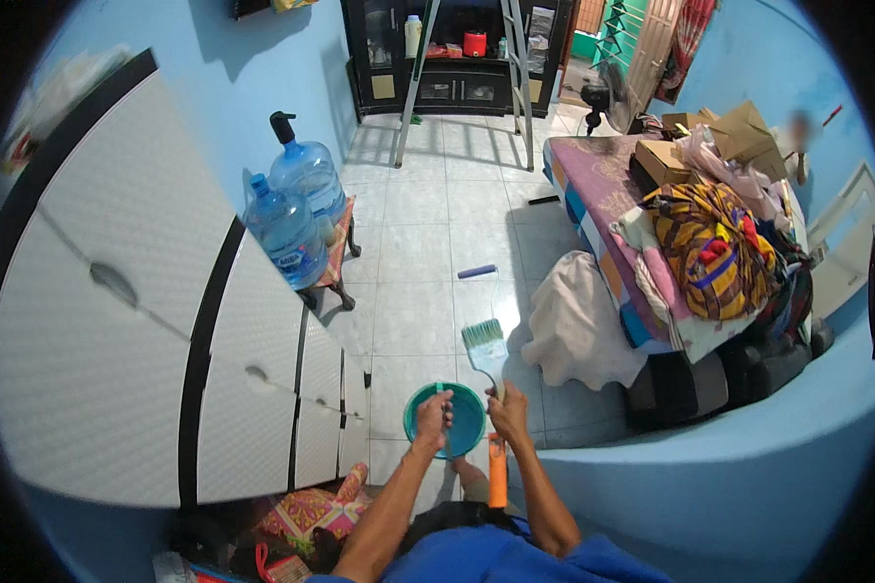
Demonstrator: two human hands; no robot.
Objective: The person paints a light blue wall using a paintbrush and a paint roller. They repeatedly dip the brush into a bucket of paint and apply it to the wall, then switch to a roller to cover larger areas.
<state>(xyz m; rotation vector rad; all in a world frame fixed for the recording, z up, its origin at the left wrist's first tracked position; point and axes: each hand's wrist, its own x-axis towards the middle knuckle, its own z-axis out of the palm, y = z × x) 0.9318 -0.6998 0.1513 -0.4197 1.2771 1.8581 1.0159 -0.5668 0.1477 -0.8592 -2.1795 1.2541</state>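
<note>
My left hand (434, 418) is closed over a round green bucket (411, 442), around a thin strip that runs from rim to rim like its handle. Blue shows inside the bucket; whether it is paint or the wall of the bucket I cannot tell. To the right, my right hand (508, 410) is wrapped round the handle of a wide paintbrush (484, 338), bristles pointing away and greenish. An orange handle (497, 471) sticks out below the same hand. Beyond the brush shows a dark blue roller sleeve (476, 272) on a thin wire, seemingly one paint roller with the orange handle.
White cabinets (253, 374) line the left, with large water bottles (287, 233) on a stool beyond. A bed (593, 165) piled with bundles and boxes stands right, a pale cloth (574, 321) draped at its side. A stepladder (515, 87) stands far ahead. A low blue wall (651, 486) curves nearby.
</note>
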